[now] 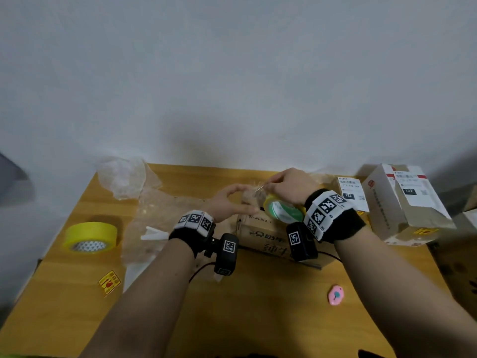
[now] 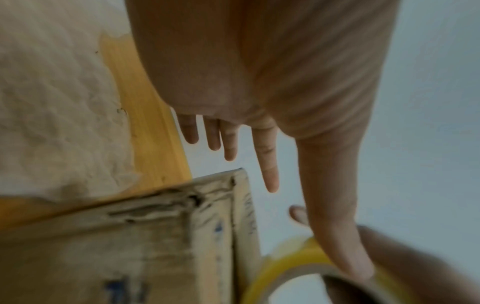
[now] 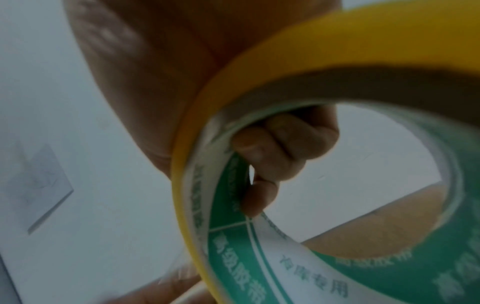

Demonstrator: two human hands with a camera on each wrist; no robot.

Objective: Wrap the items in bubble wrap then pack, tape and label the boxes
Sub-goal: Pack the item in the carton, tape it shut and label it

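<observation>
A brown cardboard box point(image 1: 260, 236) point(image 2: 130, 246) lies at the middle of the wooden table point(image 1: 64, 293). Above its far end my right hand point(image 1: 273, 188) grips a yellow tape roll point(image 1: 282, 210) point(image 3: 233, 246) with a green and white core; its fingers point(image 3: 272, 152) curl through the core. My left hand point(image 1: 242, 197) is just left of the roll, over the box's left end. Its fingers point(image 2: 270, 164) are straight and spread, and the thumb touches the roll's outer face point(image 2: 293, 265). A thin glint of tape shows between the hands, too blurred to trace.
Crumpled bubble wrap point(image 1: 124, 177) lies at the back left and spreads toward the box. A second yellow tape roll point(image 1: 90, 237) and a fragile sticker point(image 1: 109, 282) lie at the left. Two labelled boxes point(image 1: 402, 202) stand at the right. A small pink object point(image 1: 336, 295) lies in front.
</observation>
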